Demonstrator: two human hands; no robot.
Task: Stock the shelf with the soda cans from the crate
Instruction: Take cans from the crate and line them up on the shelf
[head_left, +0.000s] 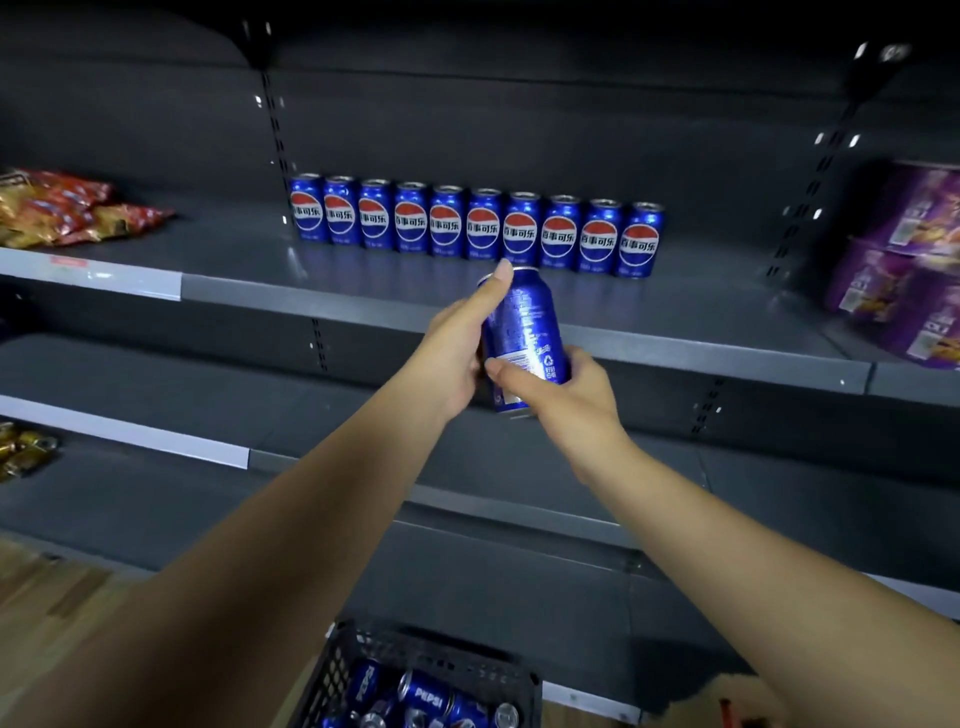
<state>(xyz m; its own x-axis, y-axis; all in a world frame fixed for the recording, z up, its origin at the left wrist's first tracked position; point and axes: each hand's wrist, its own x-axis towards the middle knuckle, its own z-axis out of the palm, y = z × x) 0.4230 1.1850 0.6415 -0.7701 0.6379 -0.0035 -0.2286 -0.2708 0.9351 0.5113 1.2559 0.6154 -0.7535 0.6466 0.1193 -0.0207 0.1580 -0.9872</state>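
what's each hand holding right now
Left hand: gripping the can.
Right hand: gripping the same can, lower down.

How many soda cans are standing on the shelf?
10 cans, side by side in one row at the back of the shelf. One more can is gripped by the left hand and right hand in front of it; others lie in the crate, some out of view.

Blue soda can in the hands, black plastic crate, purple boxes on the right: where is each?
Blue metal soda can (524, 322): head view, side wall above the white label.
Black plastic mesh crate (328, 675): head view, left wall.
Purple printed boxes (917, 208): head view, front of the upper box.
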